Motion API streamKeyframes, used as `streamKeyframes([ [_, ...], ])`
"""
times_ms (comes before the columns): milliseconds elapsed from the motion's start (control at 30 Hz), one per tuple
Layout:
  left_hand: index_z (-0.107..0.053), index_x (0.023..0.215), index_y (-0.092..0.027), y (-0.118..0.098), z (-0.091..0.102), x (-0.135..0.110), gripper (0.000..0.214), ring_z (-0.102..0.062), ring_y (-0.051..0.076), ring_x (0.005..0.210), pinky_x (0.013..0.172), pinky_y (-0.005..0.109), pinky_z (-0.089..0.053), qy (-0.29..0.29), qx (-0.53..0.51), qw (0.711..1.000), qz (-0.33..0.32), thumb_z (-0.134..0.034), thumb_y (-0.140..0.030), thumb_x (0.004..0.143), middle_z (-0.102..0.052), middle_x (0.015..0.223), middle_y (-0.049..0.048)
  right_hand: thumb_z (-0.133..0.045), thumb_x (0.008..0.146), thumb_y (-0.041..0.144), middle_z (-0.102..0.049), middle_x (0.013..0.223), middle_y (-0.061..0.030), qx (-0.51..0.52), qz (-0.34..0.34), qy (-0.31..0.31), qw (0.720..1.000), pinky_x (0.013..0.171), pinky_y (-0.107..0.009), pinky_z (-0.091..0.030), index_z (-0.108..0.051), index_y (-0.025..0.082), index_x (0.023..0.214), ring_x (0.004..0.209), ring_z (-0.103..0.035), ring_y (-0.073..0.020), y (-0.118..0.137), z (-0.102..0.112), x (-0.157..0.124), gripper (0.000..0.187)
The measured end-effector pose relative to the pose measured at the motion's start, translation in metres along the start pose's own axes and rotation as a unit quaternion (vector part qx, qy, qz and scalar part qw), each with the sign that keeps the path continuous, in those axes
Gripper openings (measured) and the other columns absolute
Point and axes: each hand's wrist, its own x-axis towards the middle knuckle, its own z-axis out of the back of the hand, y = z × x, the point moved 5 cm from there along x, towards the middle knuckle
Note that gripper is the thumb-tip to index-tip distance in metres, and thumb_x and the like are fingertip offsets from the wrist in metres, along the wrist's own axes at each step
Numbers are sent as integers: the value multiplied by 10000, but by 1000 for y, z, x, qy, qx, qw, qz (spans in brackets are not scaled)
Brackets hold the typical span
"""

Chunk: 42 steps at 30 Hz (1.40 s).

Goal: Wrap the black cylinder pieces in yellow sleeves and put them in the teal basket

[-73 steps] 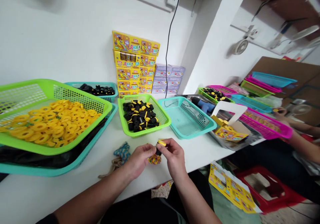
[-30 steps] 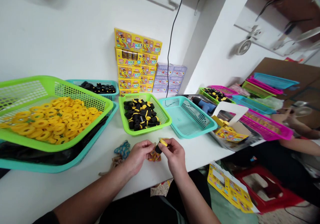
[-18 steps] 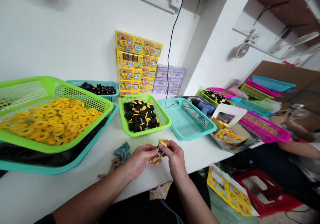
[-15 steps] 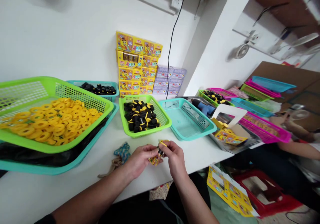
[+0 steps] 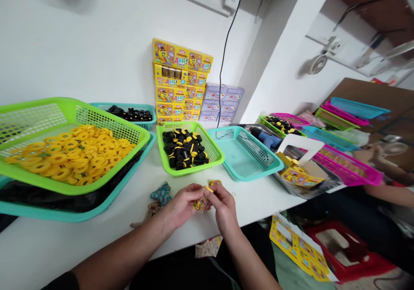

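My left hand (image 5: 183,206) and my right hand (image 5: 224,204) meet over the front of the white table, fingers closed round one small piece. It is a little cup-like part wrapped in a printed yellow label (image 5: 200,204), with a yellow rim (image 5: 208,189) at its top. Fingers hide much of it, so its full shape does not show. Another bit of yellow printed material (image 5: 215,182) pokes out above my right fingers; whether it is joined to the part I cannot tell. Just beyond my hands stands a green basket (image 5: 211,166) of black-and-yellow cylinders (image 5: 184,148).
Yellow rings (image 5: 77,152) fill a large green basket (image 5: 73,189) at left. Right of centre lies a turquoise basket (image 5: 249,156). A blue cloth (image 5: 161,193) rests by my left wrist. Yellow boxes (image 5: 171,94) are stacked against the wall. Another person's arm (image 5: 388,195) shows at far right.
The black body seen between my fingers is now covered by the label and fingers. My right fingers have shifted round the rim. A small thin loop now shows on the table to their right.
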Motion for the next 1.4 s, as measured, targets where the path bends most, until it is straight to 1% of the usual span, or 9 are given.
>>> streamKeyframes([
  [233,-622,741,-138,-8,4,0,306,-604,174,708,668,293,-471,-31,13,999,-18,-867,-272,617,-644,758,48,-682,814,442,-614,899,-59,-101,88,89,987,684,-307,-517,-722,224,973,832,-600,-205,10,1,0,273],
  [367,-603,723,-135,-5,5,-1,314,-598,155,683,649,266,-454,-38,23,999,-4,-861,-292,636,-628,720,33,-737,765,423,-598,812,-33,-88,56,73,992,645,-296,-508,-704,208,871,746,-577,-180,0,1,1,242],
  [500,-592,758,-150,2,1,-2,331,-618,176,661,684,324,-472,-19,57,998,29,-820,-379,687,-661,751,53,-774,722,393,-620,901,-32,-49,52,18,997,638,-275,-487,-676,206,882,761,-581,-166,2,13,3,264],
  [633,-557,754,-163,-3,1,-3,340,-607,164,599,618,290,-429,-34,76,996,-1,-838,-326,650,-665,715,37,-756,746,403,-630,895,-40,-101,78,75,989,599,-265,-439,-704,211,962,740,-573,-165,11,16,6,293],
  [767,-543,754,-167,-10,-1,-4,334,-551,126,536,529,245,-358,-38,96,994,-39,-836,-277,636,-625,660,-4,-716,794,411,-620,783,-28,-83,70,80,991,641,-290,-454,-712,206,939,706,-562,-166,6,20,9,251],
  [900,-522,713,-165,-10,1,-3,353,-485,95,479,455,223,-285,-52,91,994,-24,-836,-307,637,-583,603,-11,-709,809,374,-616,861,-31,-87,102,87,987,631,-281,-440,-723,237,1015,734,-558,-161,9,24,10,248],
  [1133,-568,745,-146,-5,-1,-6,340,-535,106,562,515,224,-369,-22,68,997,2,-846,-317,649,-595,674,9,-656,859,370,-639,892,-66,-201,153,150,956,623,-286,-477,-674,242,1182,846,-588,-208,23,8,1,348],
  [1267,-613,809,-134,-1,0,-3,351,-540,110,594,558,235,-418,-18,32,999,18,-817,-394,692,-617,728,26,-696,827,341,-622,868,-51,-209,209,72,953,543,-260,-474,-670,214,1059,739,-579,-173,18,8,-4,266],
  [1400,-655,883,-99,0,3,1,375,-596,156,702,663,284,-487,-30,5,999,37,-769,-430,746,-663,824,85,-616,865,189,-603,1005,-85,-303,337,5,892,734,-351,-536,-591,226,1206,906,-595,-210,19,6,-14,344],
])
